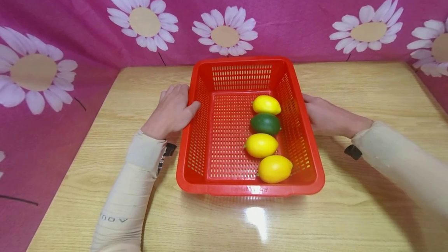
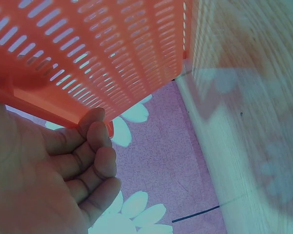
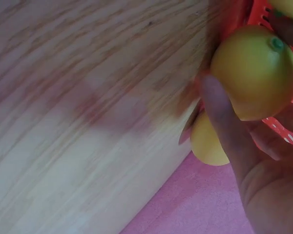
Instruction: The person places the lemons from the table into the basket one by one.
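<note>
1 red basket [image 1: 245, 65]; 3 yellow lemons [image 1: 261, 145]; 1 green lime [image 1: 265, 123].

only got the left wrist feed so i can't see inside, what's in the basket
observer: three yellow lemons and one green fruit, in a row along the right wall of the basket.
operator: where's the right hand
observer: the right hand rests against the outside of the basket's right wall, across from the left hand.
operator: is the basket off the table
observer: no, in the head view it looks to sit flat on the table, near the middle.
</note>
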Tool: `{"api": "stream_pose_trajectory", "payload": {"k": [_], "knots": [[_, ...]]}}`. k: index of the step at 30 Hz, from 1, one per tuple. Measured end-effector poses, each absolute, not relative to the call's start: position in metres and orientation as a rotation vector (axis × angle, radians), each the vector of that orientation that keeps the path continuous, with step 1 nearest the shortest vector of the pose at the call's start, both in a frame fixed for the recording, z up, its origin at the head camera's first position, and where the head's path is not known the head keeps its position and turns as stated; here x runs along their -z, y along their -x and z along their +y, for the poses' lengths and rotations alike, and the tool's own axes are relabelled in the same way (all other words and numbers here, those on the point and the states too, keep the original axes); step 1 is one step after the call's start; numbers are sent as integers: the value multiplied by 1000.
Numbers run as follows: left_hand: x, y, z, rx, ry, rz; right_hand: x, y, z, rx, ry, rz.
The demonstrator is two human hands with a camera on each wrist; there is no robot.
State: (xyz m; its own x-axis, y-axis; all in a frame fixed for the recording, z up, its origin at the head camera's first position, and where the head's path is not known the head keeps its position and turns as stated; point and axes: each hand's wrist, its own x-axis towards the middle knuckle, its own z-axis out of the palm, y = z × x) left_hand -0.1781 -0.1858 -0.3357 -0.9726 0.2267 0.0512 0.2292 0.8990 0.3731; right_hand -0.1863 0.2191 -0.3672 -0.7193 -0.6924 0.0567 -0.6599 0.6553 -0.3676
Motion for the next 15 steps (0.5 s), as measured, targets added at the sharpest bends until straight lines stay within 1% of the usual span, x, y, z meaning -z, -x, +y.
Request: {"api": "stream_pose_trajectory", "payload": {"k": [6, 15], "knots": [[335, 178, -186, 596, 365, -3065, 367, 186, 219, 575, 1105, 2769], [333, 177, -186, 600, 368, -3070, 357, 184, 224, 458, 1154, 2824]]}}
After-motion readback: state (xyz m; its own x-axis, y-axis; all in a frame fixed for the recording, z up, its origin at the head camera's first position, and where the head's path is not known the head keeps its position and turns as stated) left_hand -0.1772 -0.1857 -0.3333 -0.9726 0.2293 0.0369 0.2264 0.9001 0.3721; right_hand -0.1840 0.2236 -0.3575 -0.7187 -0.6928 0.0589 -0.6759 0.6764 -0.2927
